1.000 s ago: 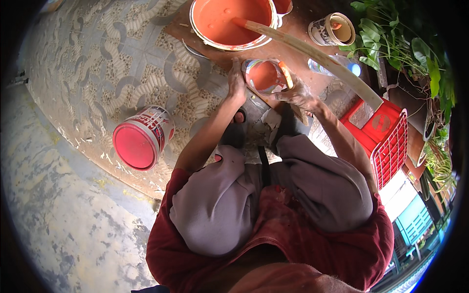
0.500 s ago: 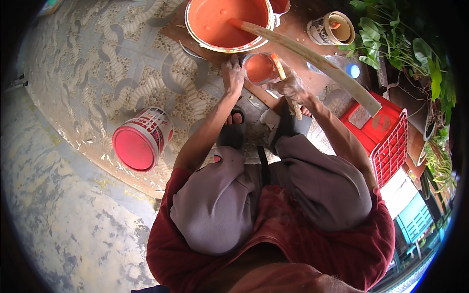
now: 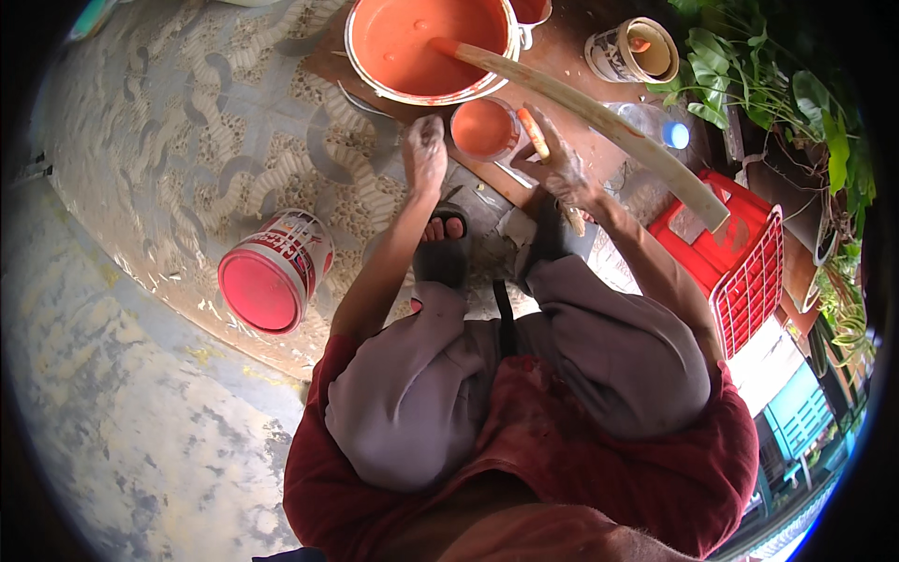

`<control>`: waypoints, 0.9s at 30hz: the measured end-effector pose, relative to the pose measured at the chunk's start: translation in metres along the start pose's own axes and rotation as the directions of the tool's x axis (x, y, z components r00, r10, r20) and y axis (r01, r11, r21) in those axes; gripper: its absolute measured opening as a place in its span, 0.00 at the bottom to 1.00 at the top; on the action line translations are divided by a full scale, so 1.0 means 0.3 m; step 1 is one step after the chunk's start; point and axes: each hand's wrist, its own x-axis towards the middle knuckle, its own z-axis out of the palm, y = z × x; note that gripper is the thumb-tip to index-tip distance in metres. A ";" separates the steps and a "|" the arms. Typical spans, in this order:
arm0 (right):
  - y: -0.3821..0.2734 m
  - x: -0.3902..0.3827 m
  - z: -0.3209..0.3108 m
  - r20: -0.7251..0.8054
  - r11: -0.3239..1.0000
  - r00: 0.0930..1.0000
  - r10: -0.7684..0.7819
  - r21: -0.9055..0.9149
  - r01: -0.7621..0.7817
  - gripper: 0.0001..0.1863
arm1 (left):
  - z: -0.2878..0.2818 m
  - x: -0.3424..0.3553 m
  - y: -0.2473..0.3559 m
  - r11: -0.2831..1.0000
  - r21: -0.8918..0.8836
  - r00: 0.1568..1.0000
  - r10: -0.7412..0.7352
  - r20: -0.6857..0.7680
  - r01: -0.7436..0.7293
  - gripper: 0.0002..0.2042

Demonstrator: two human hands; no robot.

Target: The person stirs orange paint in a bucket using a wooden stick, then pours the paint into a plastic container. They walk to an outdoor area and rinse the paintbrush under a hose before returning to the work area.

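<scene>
Shirt [image 3: 599, 487]: maroon, short-sleeved, with faint pale smudges on the front. Trousers [image 3: 403, 412]: loose, grey-mauve, creased about the knees. Footwear [image 3: 442, 262]: dark, open-toed.

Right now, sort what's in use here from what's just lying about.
Seemingly in use:
- small container of orange liquid
- large bucket of orange liquid
- long stick
- orange-ended tool in right hand

Apparently lying about:
- red-and-white tub
- blue-capped bottle
- red gridded plastic item
</scene>
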 end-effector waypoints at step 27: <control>-1.619 -1.827 -0.453 -0.841 0.341 0.487 0.236 0.541 0.768 0.30 | -0.125 -1.295 2.504 0.971 -0.029 0.585 0.167 0.794 -0.238 0.12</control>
